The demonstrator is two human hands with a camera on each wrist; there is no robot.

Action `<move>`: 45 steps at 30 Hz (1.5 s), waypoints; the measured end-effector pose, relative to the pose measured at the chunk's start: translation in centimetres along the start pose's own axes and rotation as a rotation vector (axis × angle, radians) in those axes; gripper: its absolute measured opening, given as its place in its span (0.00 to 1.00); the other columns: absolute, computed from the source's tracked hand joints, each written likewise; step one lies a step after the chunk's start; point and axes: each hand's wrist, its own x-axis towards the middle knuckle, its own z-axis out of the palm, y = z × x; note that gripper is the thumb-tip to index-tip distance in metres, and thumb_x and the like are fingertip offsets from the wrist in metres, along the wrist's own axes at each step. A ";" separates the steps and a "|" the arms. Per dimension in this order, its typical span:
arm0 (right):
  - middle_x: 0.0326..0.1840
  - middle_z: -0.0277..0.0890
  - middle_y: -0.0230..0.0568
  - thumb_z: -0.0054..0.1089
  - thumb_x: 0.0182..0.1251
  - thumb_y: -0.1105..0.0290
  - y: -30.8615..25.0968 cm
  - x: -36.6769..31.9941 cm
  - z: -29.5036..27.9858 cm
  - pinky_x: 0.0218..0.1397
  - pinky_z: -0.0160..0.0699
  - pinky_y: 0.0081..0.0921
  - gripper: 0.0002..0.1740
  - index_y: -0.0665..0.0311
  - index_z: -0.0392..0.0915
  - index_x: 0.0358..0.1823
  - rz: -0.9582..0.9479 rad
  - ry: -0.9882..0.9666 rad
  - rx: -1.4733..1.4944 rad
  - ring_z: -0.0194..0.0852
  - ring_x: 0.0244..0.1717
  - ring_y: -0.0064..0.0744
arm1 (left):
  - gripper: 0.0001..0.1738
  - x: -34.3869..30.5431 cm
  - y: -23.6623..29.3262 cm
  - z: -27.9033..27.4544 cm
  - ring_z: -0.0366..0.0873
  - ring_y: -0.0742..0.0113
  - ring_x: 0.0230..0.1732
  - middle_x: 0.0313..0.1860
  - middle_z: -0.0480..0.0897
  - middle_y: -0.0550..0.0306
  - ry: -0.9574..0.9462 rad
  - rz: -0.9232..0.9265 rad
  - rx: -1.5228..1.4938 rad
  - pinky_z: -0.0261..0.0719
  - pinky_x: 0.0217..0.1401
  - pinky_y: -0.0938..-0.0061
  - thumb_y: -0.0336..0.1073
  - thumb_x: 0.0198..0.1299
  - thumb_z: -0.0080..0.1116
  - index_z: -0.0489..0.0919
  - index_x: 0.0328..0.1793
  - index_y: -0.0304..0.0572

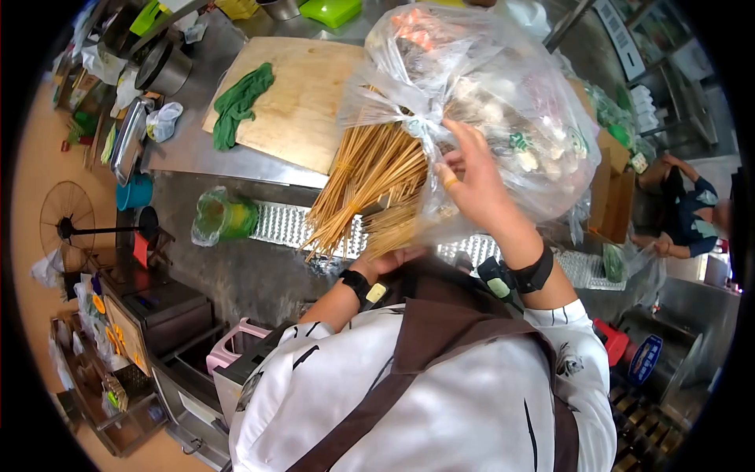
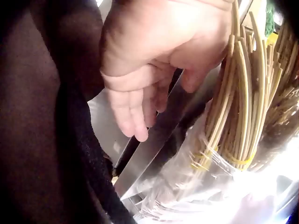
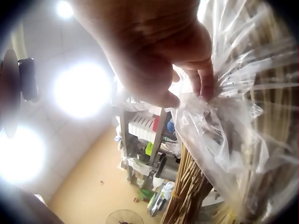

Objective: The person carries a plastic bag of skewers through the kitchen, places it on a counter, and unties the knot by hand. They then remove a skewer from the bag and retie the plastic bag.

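Note:
A large clear plastic bag (image 1: 543,102), gathered at a twisted neck, bulges with pale and reddish contents. My right hand (image 1: 474,177) is at that neck; in the right wrist view its thumb and bent fingers (image 3: 206,77) grip the crumpled plastic. Bundles of thin wooden sticks (image 1: 354,173), bound with yellow bands, stick out beside the bag. My left hand (image 1: 389,259) is low by their near ends, partly hidden in the head view. The left wrist view shows its loosely extended fingers (image 2: 135,114) beside the sticks, holding nothing.
A wooden board (image 1: 303,94) with a green cloth (image 1: 240,106) lies on the metal counter at the back. Below it are a green plastic-lined container (image 1: 228,216) and a perforated metal strip (image 1: 275,226). Another person (image 1: 696,208) is at the right, near a cardboard box (image 1: 617,197).

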 end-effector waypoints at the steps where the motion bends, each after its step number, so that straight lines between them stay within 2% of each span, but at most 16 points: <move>1: 0.64 0.54 0.51 0.56 0.57 0.80 -0.3 -0.3 -0.3 0.45 0.76 0.26 0.32 0.64 0.58 0.65 -0.026 -0.006 0.018 0.74 0.39 0.32 | 0.25 -0.1 -0.1 0.0 0.68 0.55 0.63 0.63 0.71 0.53 0.023 0.010 0.063 0.61 0.68 0.57 0.50 0.65 0.43 0.68 0.64 0.46; 10: 0.58 0.64 0.50 0.57 0.56 0.78 -0.1 -3.0 -3.2 0.45 0.76 0.28 0.27 0.67 0.64 0.60 -0.159 0.056 -0.031 0.75 0.39 0.35 | 0.26 -2.3 -0.7 -3.9 0.67 0.52 0.62 0.62 0.70 0.49 0.084 0.005 0.087 0.63 0.65 0.60 0.51 0.64 0.44 0.67 0.64 0.47; 14: 0.59 0.67 0.51 0.58 0.60 0.72 1.3 -3.9 -3.9 0.51 0.75 0.31 0.20 0.64 0.71 0.54 -0.286 0.059 -0.008 0.72 0.52 0.41 | 0.19 -4.1 -1.4 -5.6 0.70 0.47 0.56 0.54 0.73 0.47 0.138 0.064 0.025 0.70 0.60 0.52 0.41 0.65 0.48 0.70 0.58 0.40; 15: 0.56 0.69 0.51 0.58 0.60 0.68 2.0 -4.1 -4.3 0.55 0.72 0.36 0.16 0.66 0.74 0.49 -0.311 0.026 -0.121 0.70 0.56 0.48 | 0.18 -5.6 -1.8 -3.1 0.72 0.49 0.53 0.53 0.73 0.46 0.119 0.223 0.756 0.74 0.57 0.55 0.40 0.65 0.48 0.69 0.58 0.39; 16: 0.54 0.71 0.50 0.58 0.60 0.65 2.4 -4.6 -4.3 0.56 0.70 0.38 0.14 0.66 0.75 0.44 -0.234 0.004 -0.117 0.69 0.55 0.50 | 0.18 -5.8 -1.2 -4.3 0.73 0.52 0.52 0.52 0.73 0.47 0.318 -0.019 0.176 0.76 0.55 0.58 0.39 0.67 0.45 0.68 0.57 0.37; 17: 0.47 0.72 0.49 0.56 0.61 0.63 2.7 -4.8 -4.8 0.50 0.72 0.38 0.12 0.66 0.75 0.38 -0.254 0.007 -0.134 0.71 0.49 0.49 | 0.17 -7.1 -1.5 -0.4 0.76 0.53 0.48 0.49 0.75 0.46 0.499 -0.032 0.303 0.78 0.54 0.62 0.39 0.67 0.43 0.69 0.56 0.36; 18: 0.37 0.72 0.47 0.55 0.62 0.61 3.2 -5.2 -5.2 0.42 0.73 0.39 0.13 0.65 0.73 0.32 -0.221 -0.008 -0.171 0.73 0.39 0.49 | 0.16 -7.2 -0.8 -3.7 0.78 0.53 0.46 0.47 0.78 0.47 0.515 -0.116 0.334 0.79 0.51 0.65 0.39 0.67 0.43 0.70 0.54 0.36; 19: 0.29 0.70 0.45 0.54 0.62 0.60 3.9 -5.6 -5.4 0.35 0.72 0.40 0.14 0.64 0.72 0.28 -0.272 0.055 -0.182 0.72 0.31 0.50 | 0.18 -7.3 -0.6 -4.2 0.80 0.54 0.41 0.43 0.80 0.47 0.495 -0.131 0.488 0.79 0.48 0.67 0.42 0.66 0.45 0.74 0.50 0.35; 21: 0.27 0.69 0.44 0.54 0.61 0.60 4.8 -6.2 -6.7 0.32 0.71 0.40 0.14 0.64 0.71 0.27 -0.274 0.074 -0.209 0.71 0.28 0.50 | 0.18 -6.8 1.4 -15.8 0.80 0.58 0.39 0.40 0.82 0.49 0.148 0.291 1.900 0.79 0.44 0.68 0.43 0.65 0.48 0.77 0.47 0.35; 23: 0.26 0.69 0.44 0.55 0.60 0.63 4.9 -6.9 -6.2 0.32 0.70 0.41 0.12 0.64 0.70 0.26 -0.288 0.069 -0.230 0.70 0.28 0.50 | 0.16 -9.1 3.3 -8.0 0.80 0.63 0.35 0.36 0.82 0.52 0.425 -0.018 1.428 0.78 0.40 0.70 0.41 0.64 0.50 0.79 0.45 0.34; 25: 0.27 0.69 0.44 0.55 0.60 0.65 5.5 -7.4 -6.9 0.32 0.70 0.40 0.10 0.63 0.70 0.27 -0.299 0.115 -0.186 0.71 0.29 0.50 | 0.15 -11.0 1.3 7.3 0.79 0.67 0.32 0.35 0.82 0.54 0.398 -0.067 1.045 0.76 0.38 0.74 0.39 0.66 0.49 0.78 0.49 0.35; 27: 0.28 0.69 0.44 0.56 0.59 0.66 5.7 -8.1 -6.7 0.33 0.70 0.40 0.08 0.63 0.70 0.28 -0.311 0.153 -0.137 0.71 0.30 0.49 | 0.18 -13.8 1.4 17.2 0.77 0.68 0.37 0.39 0.81 0.54 0.381 -0.114 1.159 0.75 0.42 0.74 0.42 0.68 0.44 0.77 0.50 0.34; 29: 0.30 0.69 0.43 0.56 0.58 0.68 5.9 -8.8 -7.0 0.34 0.70 0.40 0.06 0.62 0.70 0.32 -0.344 0.227 -0.063 0.72 0.32 0.49 | 0.22 -13.7 1.5 19.8 0.76 0.69 0.41 0.43 0.81 0.54 0.357 -0.162 1.276 0.73 0.46 0.75 0.44 0.70 0.39 0.76 0.51 0.34; 31: 0.31 0.70 0.43 0.56 0.58 0.68 6.0 -9.7 -7.4 0.35 0.70 0.40 0.07 0.61 0.70 0.33 -0.310 0.202 -0.056 0.72 0.33 0.49 | 0.20 -12.8 2.0 20.6 0.78 0.69 0.34 0.39 0.82 0.51 0.369 0.080 1.511 0.76 0.40 0.76 0.42 0.69 0.43 0.74 0.54 0.32; 38: 0.27 0.71 0.47 0.56 0.59 0.62 7.2 -12.3 -8.9 0.34 0.68 0.43 0.12 0.64 0.71 0.27 -0.110 0.128 -0.028 0.71 0.31 0.52 | 0.18 -7.0 5.9 20.1 0.75 0.71 0.43 0.46 0.78 0.53 0.378 0.964 1.340 0.72 0.48 0.78 0.35 0.66 0.49 0.71 0.58 0.32; 45: 0.25 0.71 0.48 0.55 0.60 0.61 9.1 -14.4 -10.5 0.33 0.67 0.43 0.15 0.65 0.70 0.24 -0.018 0.136 -0.095 0.71 0.30 0.53 | 0.25 -1.1 9.5 20.8 0.68 0.61 0.58 0.59 0.71 0.46 0.377 1.086 1.491 0.64 0.61 0.72 0.31 0.64 0.50 0.63 0.67 0.32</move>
